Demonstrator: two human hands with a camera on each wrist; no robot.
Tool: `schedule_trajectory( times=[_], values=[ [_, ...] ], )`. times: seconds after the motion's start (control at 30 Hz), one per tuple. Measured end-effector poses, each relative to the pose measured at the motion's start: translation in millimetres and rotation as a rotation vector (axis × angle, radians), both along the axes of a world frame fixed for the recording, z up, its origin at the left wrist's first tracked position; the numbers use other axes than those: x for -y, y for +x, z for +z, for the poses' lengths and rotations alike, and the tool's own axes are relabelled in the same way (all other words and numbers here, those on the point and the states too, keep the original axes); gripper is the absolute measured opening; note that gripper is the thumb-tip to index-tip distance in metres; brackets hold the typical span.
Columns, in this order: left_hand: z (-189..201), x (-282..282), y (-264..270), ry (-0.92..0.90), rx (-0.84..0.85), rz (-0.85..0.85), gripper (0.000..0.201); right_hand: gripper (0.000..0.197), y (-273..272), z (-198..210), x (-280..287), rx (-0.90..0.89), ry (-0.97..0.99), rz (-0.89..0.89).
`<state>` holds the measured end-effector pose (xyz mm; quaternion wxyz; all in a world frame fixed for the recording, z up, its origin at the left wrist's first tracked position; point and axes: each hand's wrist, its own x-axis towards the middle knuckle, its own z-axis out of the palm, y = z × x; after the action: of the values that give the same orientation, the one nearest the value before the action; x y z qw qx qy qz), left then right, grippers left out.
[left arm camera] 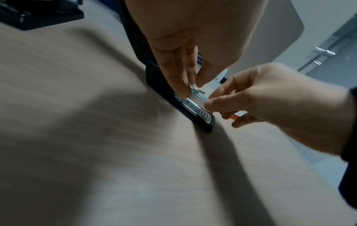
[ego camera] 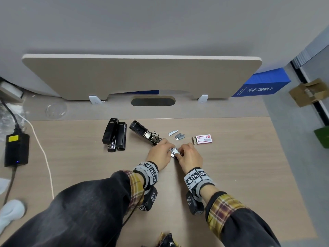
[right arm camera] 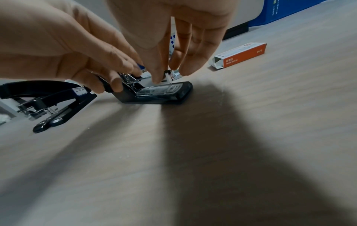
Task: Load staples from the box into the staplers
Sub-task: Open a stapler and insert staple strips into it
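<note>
The open stapler [ego camera: 145, 133] lies mid-tabletop [ego camera: 231, 166], its shiny metal rail half hidden by fingers. The left hand [ego camera: 159, 154] grips the rail; the right hand [ego camera: 189, 155] pinches its tip. Loose grey staples [ego camera: 179, 135] and the small box [ego camera: 203, 139] lie just behind.

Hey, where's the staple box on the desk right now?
In the head view the staple box lies on the desk to the right, beyond the right hand, just right of the loose staple strips.

Three black staplers: two closed [ego camera: 114, 135], one opened [ego camera: 142, 133]. One staple box [ego camera: 203, 139]. Two loose staple strips [ego camera: 173, 133], [ego camera: 179, 136]. Two hands [ego camera: 159, 154], [ego camera: 189, 155].
</note>
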<state>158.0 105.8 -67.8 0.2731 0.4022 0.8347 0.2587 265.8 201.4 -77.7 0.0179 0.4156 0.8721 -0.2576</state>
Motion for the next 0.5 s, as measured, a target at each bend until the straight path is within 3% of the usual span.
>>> schedule_trajectory(
  times=[0.13, 0.27, 0.5],
  values=[
    [-4, -1, 1, -0.06, -0.119, -0.047, 0.027, 0.012, 7, -1, 0, -0.024, 0.052, 0.048],
    [-9, 3, 0, -0.048, -0.08, 0.0, 0.034, 0.04, 10, 0, 4, -0.087, 0.072, 0.27],
    [-13, 1, -3, -0.039, -0.058, 0.045, 0.029, 0.028, 15, 2, -8, -0.034, 0.058, 0.314]
  ],
)
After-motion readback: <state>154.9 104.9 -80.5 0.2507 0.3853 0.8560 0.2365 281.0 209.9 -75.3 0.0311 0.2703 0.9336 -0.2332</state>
